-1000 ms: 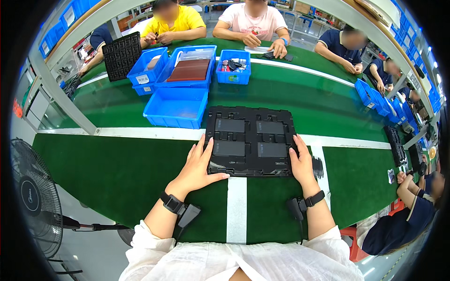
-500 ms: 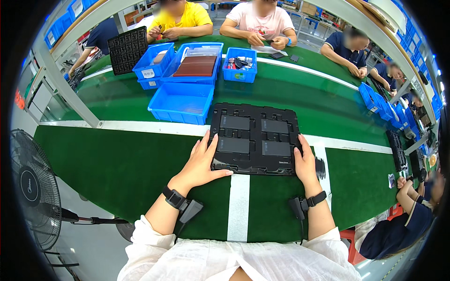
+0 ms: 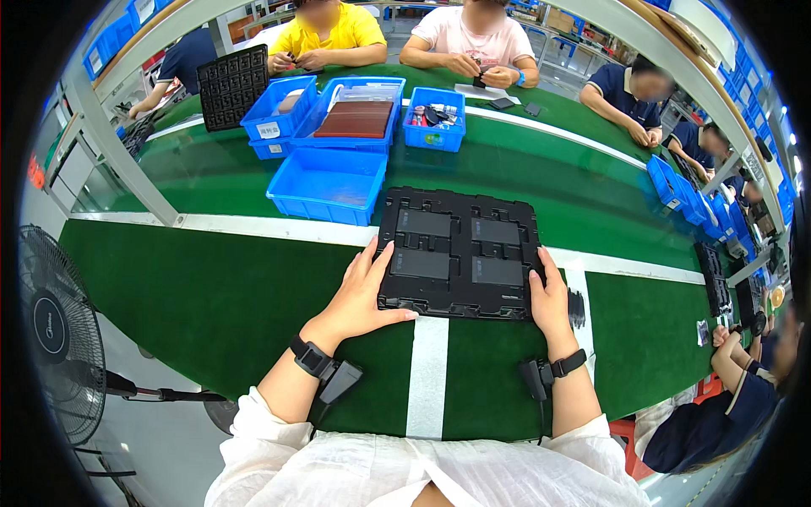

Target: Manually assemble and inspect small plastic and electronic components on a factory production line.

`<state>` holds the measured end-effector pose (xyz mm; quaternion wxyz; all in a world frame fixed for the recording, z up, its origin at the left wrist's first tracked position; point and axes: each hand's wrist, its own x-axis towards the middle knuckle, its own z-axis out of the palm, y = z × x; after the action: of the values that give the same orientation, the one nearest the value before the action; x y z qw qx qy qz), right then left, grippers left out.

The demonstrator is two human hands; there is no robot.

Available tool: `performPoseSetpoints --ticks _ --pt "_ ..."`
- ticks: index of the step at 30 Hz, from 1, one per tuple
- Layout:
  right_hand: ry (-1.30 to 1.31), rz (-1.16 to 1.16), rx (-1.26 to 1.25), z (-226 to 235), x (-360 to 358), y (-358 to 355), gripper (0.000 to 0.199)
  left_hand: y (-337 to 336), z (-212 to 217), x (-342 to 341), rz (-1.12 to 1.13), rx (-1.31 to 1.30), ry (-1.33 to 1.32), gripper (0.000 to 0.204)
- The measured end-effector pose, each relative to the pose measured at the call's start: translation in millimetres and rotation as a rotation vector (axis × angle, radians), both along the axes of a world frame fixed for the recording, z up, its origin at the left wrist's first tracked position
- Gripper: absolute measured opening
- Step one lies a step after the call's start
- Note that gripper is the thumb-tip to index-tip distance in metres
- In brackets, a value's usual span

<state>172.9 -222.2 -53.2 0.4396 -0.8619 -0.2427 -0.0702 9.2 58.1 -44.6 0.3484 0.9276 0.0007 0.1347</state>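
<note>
A black moulded plastic tray lies flat on the green table in front of me. Several flat, dark rectangular pieces sit in its recesses, two to a row. My left hand grips the tray's left edge, the fingers spread along the side and the thumb at the near corner. On the opposite side my right hand holds the right edge, its thumb against the tray's face and its fingers along the outside. The undersides of both hands are hidden.
Beyond the tray stand an empty blue bin, a bin with brown sheets and a bin of small parts. A black tray leans upright behind. Co-workers sit across and right. A fan stands left.
My hands and the tray keep almost the same place; the view shifts slightly. Across the table, the person in pink has raised a small dark piece between the hands.
</note>
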Motion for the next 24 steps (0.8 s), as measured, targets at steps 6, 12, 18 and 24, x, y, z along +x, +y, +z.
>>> performPoseSetpoints --ticks 6,12,18,24 --pt "-0.012 0.0 0.007 -0.5 0.2 0.3 0.044 -1.8 4.6 -0.9 0.012 0.075 0.059 0.104" --pt "-0.032 -0.006 -0.004 -2.9 1.6 0.2 0.044 -0.6 1.7 0.2 0.005 0.104 0.055 0.101" --pt "-0.032 -0.016 -0.003 -1.2 0.2 1.1 0.044 -0.1 1.7 -0.5 0.001 0.113 0.05 0.098" --pt "-0.011 -0.023 0.007 -1.3 -0.5 1.1 0.044 -1.3 2.5 -0.7 0.013 0.116 0.06 0.098"
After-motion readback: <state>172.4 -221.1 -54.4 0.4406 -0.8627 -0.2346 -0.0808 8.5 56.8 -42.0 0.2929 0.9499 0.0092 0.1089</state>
